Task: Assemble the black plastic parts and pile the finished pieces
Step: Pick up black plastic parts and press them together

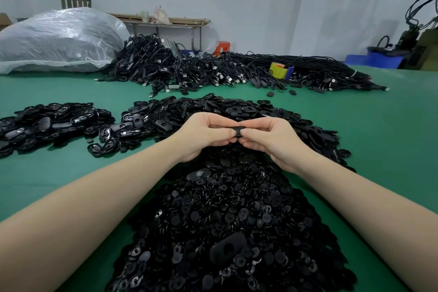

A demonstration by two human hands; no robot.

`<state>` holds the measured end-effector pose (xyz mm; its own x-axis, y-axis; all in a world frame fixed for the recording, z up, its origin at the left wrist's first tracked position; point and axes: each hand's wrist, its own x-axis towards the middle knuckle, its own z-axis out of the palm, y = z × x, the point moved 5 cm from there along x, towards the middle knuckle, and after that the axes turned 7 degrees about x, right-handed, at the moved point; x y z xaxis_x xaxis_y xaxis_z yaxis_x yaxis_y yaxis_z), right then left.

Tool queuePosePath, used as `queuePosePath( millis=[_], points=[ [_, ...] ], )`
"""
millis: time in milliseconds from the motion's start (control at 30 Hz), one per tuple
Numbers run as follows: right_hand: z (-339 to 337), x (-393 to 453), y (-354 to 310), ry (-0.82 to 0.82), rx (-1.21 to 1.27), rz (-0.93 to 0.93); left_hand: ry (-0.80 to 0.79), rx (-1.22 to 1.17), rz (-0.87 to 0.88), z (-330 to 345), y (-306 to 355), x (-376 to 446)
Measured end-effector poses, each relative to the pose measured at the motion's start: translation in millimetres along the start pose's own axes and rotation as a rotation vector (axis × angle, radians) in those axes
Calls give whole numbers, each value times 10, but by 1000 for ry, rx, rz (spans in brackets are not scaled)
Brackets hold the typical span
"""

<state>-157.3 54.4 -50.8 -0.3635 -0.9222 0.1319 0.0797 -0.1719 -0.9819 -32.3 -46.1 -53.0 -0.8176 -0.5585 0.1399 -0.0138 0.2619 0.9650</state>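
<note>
currently held: one black plastic part (239,131), small, oval-looking, raised above the heaps between both hands. long axis runs left to right, one end toward each hand; middle alone shows, both ends covered by fingers.

left hand (205,131): fingers curled, thumb and fingertips pinching the part's left end. right hand (270,135): fingers curled likewise, pinching the right end. fingertips of the two hands nearly meet under the part. both hands equally near; neither leads. whether a second piece is already seated in the part cannot be told.

judged step: pressing two pieces together, squeeze along the short axis.

stock, near: heap of small round black pieces (225,232) on the green table (379,140), directly below the forearms. stock, beyond the hands: heap of oval black shells (237,106). left of that, apart: a lower pile of oval pieces (49,123), possibly the finished ones; if so, the part goes leftward, the left hand nearer.

far side: tangled black cables (213,66), a filled clear plastic bag (57,38).
</note>
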Motion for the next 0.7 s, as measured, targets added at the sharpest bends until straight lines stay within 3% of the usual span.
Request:
queuePosePath(
  millis=[700],
  points=[
    [-9, 8, 16, -44, 49, -11, 20, -43, -19, -6, -1, 16]
  ],
)
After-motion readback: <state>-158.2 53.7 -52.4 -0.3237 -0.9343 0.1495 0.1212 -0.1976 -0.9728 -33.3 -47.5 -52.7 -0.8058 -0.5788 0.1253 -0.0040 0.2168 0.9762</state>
